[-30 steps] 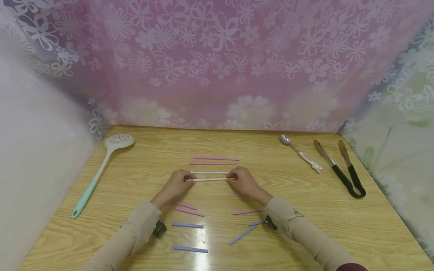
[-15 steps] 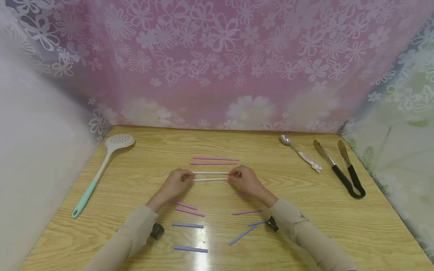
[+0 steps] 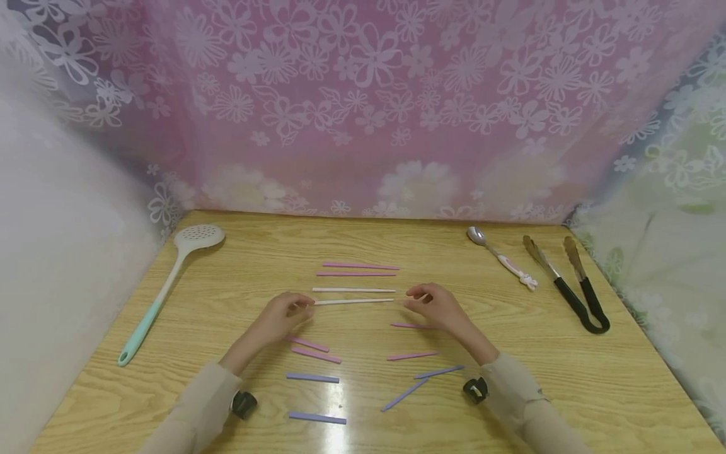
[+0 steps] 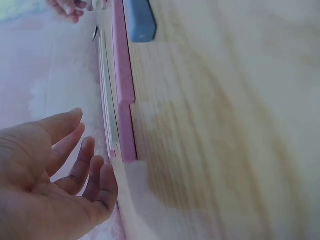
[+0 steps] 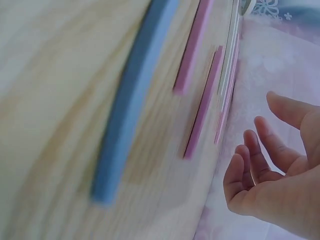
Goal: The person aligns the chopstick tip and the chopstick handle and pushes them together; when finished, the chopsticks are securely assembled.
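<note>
Two white chopsticks (image 3: 354, 290) lie roughly parallel across the middle of the table. My left hand (image 3: 286, 313) is at their left end, fingertips overlapping the tip of the nearer one in the head view. Loosely bent fingers and an empty palm show on that hand (image 4: 60, 175) in the left wrist view. Just past the right ends is my right hand (image 3: 435, 306), thumb and fingers apart, holding nothing. Behind the white pair lies a pair of long pink chopsticks (image 3: 357, 273). Shorter pink sticks (image 3: 316, 355) rest nearer to me.
Several short blue sticks (image 3: 313, 378) lie at the front, two of them (image 3: 404, 395) meeting at an angle on the right. A skimmer with a mint handle (image 3: 142, 334) is far left. At right are a rabbit-handled spoon (image 3: 509, 265) and black-handled tongs (image 3: 573, 301).
Both hands have let go of the white chopsticks and moved apart, left hand leftward and right hand rightward. The chopsticks stay in place, and more of the right-side pink and blue sticks shows.
</note>
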Action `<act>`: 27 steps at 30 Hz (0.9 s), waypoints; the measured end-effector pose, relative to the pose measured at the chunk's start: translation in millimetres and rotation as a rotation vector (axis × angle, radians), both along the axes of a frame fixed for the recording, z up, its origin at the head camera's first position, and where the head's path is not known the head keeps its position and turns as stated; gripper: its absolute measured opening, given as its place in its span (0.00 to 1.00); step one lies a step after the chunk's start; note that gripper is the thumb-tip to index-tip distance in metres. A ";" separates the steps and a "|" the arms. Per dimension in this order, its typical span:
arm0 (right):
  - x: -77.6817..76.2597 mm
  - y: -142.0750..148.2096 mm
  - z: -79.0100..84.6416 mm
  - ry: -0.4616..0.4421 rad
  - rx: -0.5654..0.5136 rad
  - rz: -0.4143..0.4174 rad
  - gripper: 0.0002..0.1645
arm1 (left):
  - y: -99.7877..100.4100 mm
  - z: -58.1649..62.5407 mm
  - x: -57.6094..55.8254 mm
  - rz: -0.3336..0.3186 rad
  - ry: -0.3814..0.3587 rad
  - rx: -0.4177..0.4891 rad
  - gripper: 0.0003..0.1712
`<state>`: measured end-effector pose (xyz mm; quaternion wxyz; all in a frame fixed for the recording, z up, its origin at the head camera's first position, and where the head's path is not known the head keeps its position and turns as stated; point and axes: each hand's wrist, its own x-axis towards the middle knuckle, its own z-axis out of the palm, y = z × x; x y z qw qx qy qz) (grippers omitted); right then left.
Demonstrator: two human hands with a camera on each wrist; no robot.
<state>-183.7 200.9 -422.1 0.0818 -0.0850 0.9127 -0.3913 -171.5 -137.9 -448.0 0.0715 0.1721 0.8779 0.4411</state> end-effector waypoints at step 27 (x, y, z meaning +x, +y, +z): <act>18.4 26.0 -15.8 -0.047 0.022 0.127 0.19 | -24.6 -10.2 15.7 -0.275 -0.109 -0.010 0.13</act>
